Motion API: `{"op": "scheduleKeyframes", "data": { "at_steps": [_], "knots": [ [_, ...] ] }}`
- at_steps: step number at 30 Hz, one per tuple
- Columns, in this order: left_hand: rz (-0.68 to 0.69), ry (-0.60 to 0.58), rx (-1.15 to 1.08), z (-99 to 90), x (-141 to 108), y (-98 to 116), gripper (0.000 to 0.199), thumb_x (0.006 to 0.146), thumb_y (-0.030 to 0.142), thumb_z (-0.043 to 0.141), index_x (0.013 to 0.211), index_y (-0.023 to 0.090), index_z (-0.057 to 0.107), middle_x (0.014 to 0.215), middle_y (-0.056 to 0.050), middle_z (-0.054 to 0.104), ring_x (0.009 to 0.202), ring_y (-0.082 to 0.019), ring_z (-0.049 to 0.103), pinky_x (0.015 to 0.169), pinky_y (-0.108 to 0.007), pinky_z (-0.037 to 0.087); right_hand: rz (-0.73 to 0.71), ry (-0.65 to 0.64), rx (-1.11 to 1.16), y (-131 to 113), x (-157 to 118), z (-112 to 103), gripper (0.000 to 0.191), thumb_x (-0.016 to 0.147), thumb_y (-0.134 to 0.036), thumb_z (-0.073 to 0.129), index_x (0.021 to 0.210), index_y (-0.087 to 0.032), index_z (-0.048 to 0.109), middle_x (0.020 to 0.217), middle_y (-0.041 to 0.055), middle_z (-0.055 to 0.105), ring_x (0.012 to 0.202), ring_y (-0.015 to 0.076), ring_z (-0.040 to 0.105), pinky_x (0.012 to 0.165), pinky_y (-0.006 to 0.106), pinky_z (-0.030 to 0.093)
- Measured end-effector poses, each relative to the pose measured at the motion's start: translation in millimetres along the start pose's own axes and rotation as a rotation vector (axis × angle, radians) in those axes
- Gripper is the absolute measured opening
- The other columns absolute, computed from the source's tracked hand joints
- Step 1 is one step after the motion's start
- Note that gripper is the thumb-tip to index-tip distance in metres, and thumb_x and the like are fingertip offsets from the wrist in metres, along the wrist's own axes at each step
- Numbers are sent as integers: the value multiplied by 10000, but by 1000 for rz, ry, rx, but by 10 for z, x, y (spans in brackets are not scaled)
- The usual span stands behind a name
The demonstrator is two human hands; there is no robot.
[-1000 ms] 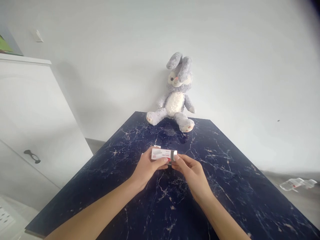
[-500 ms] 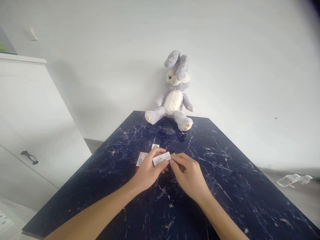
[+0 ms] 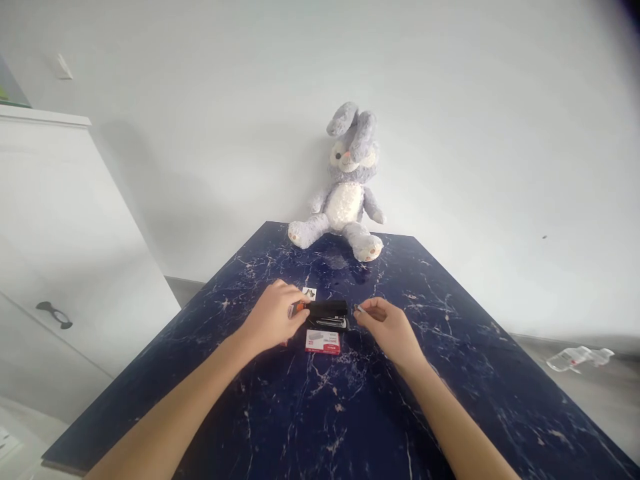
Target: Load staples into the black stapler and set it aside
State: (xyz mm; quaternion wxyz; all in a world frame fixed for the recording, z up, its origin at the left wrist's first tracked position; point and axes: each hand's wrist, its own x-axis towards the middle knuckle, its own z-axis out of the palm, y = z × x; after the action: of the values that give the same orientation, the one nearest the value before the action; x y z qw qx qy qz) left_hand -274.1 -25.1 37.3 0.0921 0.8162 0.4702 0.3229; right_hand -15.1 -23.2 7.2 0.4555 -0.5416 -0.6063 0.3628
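Observation:
A black stapler (image 3: 327, 309) with an orange part at its left end stands near the middle of the dark blue marbled table. My left hand (image 3: 273, 320) is closed on that left end, thumb and fingers pinching it. Right of the stapler, my right hand (image 3: 390, 333) pinches a small grey piece (image 3: 359, 309), probably staples, between thumb and fingertips. In front of the stapler lies a red and white box (image 3: 323, 341). A small white card (image 3: 309, 293) with a dark picture is just behind it. Another red and white box is mostly hidden under my left hand.
A grey plush rabbit (image 3: 346, 193) sits at the back of the table (image 3: 340, 413) against the wall. To the left stands a white cabinet (image 3: 75, 220) with a dark handle. Clear plastic bottles (image 3: 580, 359) lie beyond the right edge.
The red and white box has left my hands and lies on the table. My left hand has moved to the stapler, now in plain view; my right hand has shifted right with the small piece.

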Motion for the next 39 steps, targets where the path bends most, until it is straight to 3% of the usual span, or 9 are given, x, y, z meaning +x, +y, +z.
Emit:
{"op": "scheduleKeyframes", "data": {
  "at_steps": [2,5,10,14,17,21,26,31,39],
  "knots": [
    [-29,-92,-32,-45,31,-167,234,856,399,656,1027,271,750,971,-65,704,921,-256,593,820,-376,453,46,-8,45,93,18,36,242,742,-421,714,787,-200,627,849,40,740,824,224,685,783,332,499],
    [-50,-139,-50,-43,48,-352,266,822,460,701,997,273,770,1020,-68,711,918,-240,621,820,-353,473,83,-23,76,163,44,44,286,721,-431,727,701,-199,560,885,49,735,839,214,669,755,297,477],
    [77,-153,-50,-24,50,-484,257,840,443,704,1034,290,775,1042,-47,749,986,-237,612,876,-355,473,20,-170,-29,130,88,55,321,708,-418,740,633,-198,518,779,3,692,691,161,603,644,259,418],
    [99,-203,-13,-55,39,-501,235,887,424,656,1063,315,767,1134,-32,717,990,-226,587,895,-362,459,-38,-211,-112,125,133,108,317,714,-396,735,626,-206,497,636,-51,599,603,126,514,580,237,354],
    [94,-231,9,-71,38,-485,227,922,400,615,1067,312,765,1104,-28,715,979,-217,576,881,-347,456,-84,-222,-200,130,160,68,321,744,-417,707,647,-212,481,636,-58,595,598,121,509,568,230,349],
    [96,-231,33,-76,46,-454,218,933,385,601,1039,304,774,1079,-28,716,967,-217,572,869,-347,456,-79,-262,-295,104,179,-176,240,766,-397,691,708,-220,541,695,-45,667,640,141,588,590,237,394],
    [44,-204,-1,-57,43,-424,206,921,379,620,1050,318,768,1063,-17,713,975,-212,589,861,-340,466,-47,-270,-337,43,178,-430,154,809,-382,668,880,-249,637,882,1,760,817,207,704,748,301,497],
    [-2,-192,-38,-23,35,-450,219,907,377,637,1081,325,758,1070,-18,710,975,-211,617,866,-332,478,-112,-182,-410,-26,166,-343,216,863,-428,624,1036,-309,674,1066,13,755,999,243,692,843,342,509],
    [-35,-188,-79,-19,24,-442,225,906,374,634,1092,332,753,1074,-13,711,953,-202,645,847,-311,491,-90,-300,-317,68,186,-202,166,849,-394,636,966,-297,704,1004,-17,763,928,216,704,796,310,524]
  ]
}}
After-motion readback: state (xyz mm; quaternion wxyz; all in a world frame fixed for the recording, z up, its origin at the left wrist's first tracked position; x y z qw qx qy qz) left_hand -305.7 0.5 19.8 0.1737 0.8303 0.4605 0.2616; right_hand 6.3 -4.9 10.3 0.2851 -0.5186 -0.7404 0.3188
